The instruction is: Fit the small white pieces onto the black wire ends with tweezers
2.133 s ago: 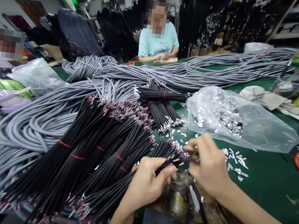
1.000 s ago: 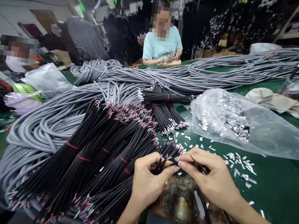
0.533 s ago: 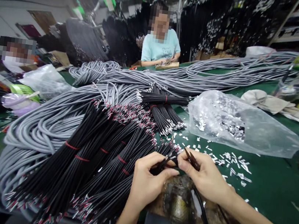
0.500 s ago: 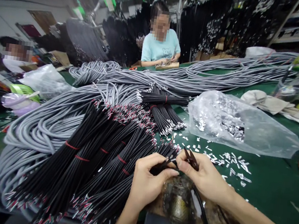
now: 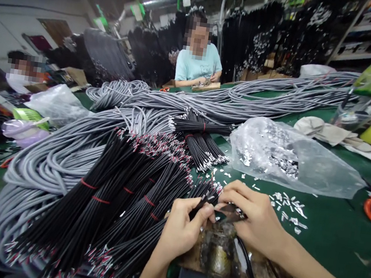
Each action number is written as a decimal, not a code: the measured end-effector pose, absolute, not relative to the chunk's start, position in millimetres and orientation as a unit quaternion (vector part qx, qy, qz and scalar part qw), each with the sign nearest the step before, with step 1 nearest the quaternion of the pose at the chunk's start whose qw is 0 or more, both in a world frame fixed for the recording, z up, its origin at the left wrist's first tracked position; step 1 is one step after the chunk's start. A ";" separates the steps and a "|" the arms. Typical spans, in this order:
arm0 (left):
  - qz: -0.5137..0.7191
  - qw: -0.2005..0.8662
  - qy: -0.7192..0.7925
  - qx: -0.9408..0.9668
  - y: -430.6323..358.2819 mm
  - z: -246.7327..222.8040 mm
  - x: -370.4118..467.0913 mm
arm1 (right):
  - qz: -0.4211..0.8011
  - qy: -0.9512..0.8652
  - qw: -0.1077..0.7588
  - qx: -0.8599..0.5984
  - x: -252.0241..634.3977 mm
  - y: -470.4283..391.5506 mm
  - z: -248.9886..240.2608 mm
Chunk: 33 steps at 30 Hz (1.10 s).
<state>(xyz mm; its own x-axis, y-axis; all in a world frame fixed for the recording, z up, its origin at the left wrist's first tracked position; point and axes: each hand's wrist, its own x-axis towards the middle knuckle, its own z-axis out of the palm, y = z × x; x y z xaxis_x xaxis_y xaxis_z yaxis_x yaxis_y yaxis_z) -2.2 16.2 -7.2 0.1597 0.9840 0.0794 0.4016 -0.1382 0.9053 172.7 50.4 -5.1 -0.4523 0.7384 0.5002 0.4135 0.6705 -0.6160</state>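
Head view: the left hand (image 5: 179,230) pinches a black wire (image 5: 201,202) at the near edge of the black wire bundles (image 5: 122,194). The right hand (image 5: 257,218) grips a thin dark tool (image 5: 231,208) beside it. Grey cables (image 5: 66,154), a plastic bag (image 5: 293,158) and scattered metal terminals (image 5: 288,206) crowd the green table (image 5: 338,234).

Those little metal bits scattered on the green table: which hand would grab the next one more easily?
Probably the right hand. The metal terminals lie just beyond it, while the left hand is pinching a black wire on the far side.
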 end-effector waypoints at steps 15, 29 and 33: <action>0.450 0.386 0.570 0.569 20.7 -8.7 4.2 | 0.312 -0.735 0.411 -0.440 153.9 48.6 -8.7; 0.439 0.391 0.535 0.606 16.4 -8.0 0.8 | 0.437 -0.698 0.397 -0.405 156.2 46.1 -4.6; 0.425 0.399 0.556 0.593 17.3 -7.1 2.5 | 0.370 -0.733 0.394 -0.413 154.7 46.1 -7.5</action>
